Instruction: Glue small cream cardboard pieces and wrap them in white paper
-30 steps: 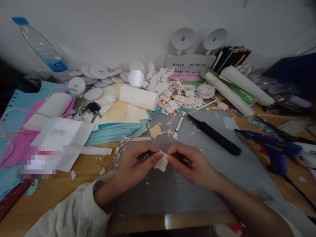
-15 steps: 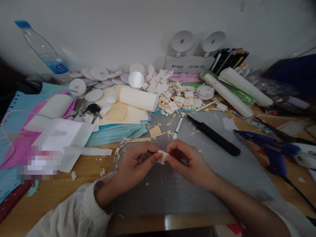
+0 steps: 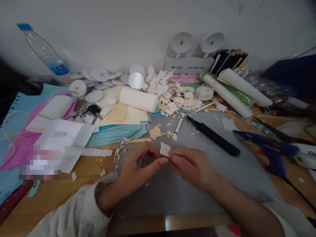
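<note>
the left hand (image 3: pixel 138 168) and right hand (image 3: pixel 191 164) meet fingertip to fingertip over the grey cutting mat (image 3: pixel 222 177), both pinching a small white paper piece (image 3: pixel 164 149) that stands up just above the fingers, towards the wall. neither hand is nearer; it sits between them. its lower edge is hidden in the pinch, so its long axis is hard to tell. beyond it on the mat lie a white pen (image 3: pixel 178 126) and a black knife (image 3: pixel 213 135).
</note>
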Motion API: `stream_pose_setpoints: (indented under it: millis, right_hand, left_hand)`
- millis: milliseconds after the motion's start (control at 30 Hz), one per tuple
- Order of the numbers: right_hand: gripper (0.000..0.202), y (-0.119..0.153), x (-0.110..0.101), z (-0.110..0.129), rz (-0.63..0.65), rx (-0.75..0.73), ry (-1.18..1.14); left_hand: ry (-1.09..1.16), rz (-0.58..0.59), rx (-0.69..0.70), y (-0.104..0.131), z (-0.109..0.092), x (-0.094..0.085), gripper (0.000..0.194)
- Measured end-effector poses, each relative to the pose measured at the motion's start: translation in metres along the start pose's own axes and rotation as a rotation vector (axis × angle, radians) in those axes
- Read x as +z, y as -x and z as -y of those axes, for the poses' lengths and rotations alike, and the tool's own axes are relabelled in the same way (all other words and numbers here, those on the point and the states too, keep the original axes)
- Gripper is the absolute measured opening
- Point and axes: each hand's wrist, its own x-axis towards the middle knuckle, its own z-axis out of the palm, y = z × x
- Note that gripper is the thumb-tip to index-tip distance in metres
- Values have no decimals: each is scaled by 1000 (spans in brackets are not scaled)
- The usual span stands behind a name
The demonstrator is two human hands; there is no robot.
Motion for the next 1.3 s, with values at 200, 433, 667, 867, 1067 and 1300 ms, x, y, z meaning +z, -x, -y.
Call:
stream_pose_setpoints:
  millis: [200, 433, 667, 867, 1067, 1300]
  right_hand:
    - [15, -3, 1, 6, -9, -110, 51]
    - [10, -3, -4, 6, -249, 235, -399]
    - [9, -9, 0, 7, -134, 473, -709]
    - [17, -12, -2, 6, 70, 648, -931]
    - [24, -13, -2, 4, 134, 644, -992]
    - [26, -17, -4, -5, 84, 644, -991]
  left_hand:
    - [29, 1, -105, -2, 1, 1, 16]
    - [-8, 18, -100, -4, -3, -5, 18]
    - [-96, 53, 51, -2, -5, -6, 14]
    - [-165, 79, 64, 1, -5, -8, 17]
    - [-221, 118, 85, 1, -4, -7, 17]
    - [-374, 81, 233, -4, -5, -11, 30]
